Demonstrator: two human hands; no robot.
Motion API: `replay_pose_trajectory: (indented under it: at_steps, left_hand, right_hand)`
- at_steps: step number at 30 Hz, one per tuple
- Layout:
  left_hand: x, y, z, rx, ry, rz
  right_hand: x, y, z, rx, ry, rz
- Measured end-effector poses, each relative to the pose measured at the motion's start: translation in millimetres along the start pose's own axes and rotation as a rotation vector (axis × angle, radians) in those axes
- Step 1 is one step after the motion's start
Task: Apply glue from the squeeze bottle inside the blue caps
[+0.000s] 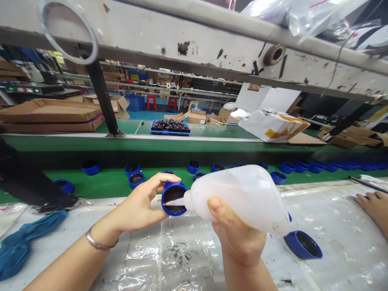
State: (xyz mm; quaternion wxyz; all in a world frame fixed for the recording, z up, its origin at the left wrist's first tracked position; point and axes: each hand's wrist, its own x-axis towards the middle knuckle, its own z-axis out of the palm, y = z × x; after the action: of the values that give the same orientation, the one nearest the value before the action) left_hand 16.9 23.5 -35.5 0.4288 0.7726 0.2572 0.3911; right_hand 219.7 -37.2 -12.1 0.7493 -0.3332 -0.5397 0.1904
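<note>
My left hand (140, 203) grips a short blue ring-shaped cup (173, 184) with a dark inside, its opening tilted toward me. In my right hand (239, 232) lies a translucent white squeeze bottle (239, 194), held sideways. The bottle's narrow nozzle (180, 201) points left into the mouth of the blue cup; whether it touches the inner wall I cannot tell. Another blue cup (304, 245) rests on the plastic-covered bench to the right of my right hand. Part of one more blue piece shows behind the bottle's base.
Beyond the bench edge, a green conveyor belt (106, 185) carries several blue cups. A teal cloth (28, 242) lies at left. Another person's hand (374, 208) rests at far right. A white beam (212, 44) crosses overhead; a blue tray (170, 131) of black parts stands behind.
</note>
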Motion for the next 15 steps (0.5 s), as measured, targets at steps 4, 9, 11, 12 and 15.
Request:
replay_pose_trajectory:
  at_steps: [4, 9, 11, 12, 15]
  left_hand:
    - [-0.6, -0.1, 5.0, -0.026, -0.031, -0.008]
    - [0.7, 1.0, 5.9, -0.012, -0.042, -0.027]
    - [0.5, 1.1, 4.7, 0.018, -0.051, -0.050]
    - [0.5, 0.9, 4.2, 0.036, -0.056, -0.064]
    - [1.9, -0.4, 3.2, 0.063, -0.085, -0.116]
  right_hand:
    - [4.9, -2.1, 5.6, 0.072, 0.048, 0.030]
    - [5.5, 8.3, 4.8, 0.026, 0.135, 0.022]
    - [8.0, 11.9, 3.5, 0.002, 0.209, 0.010]
    - [10.2, 13.2, 2.5, -0.011, 0.248, 0.000]
    - [19.6, 13.9, -1.4, -0.023, 0.400, -0.043]
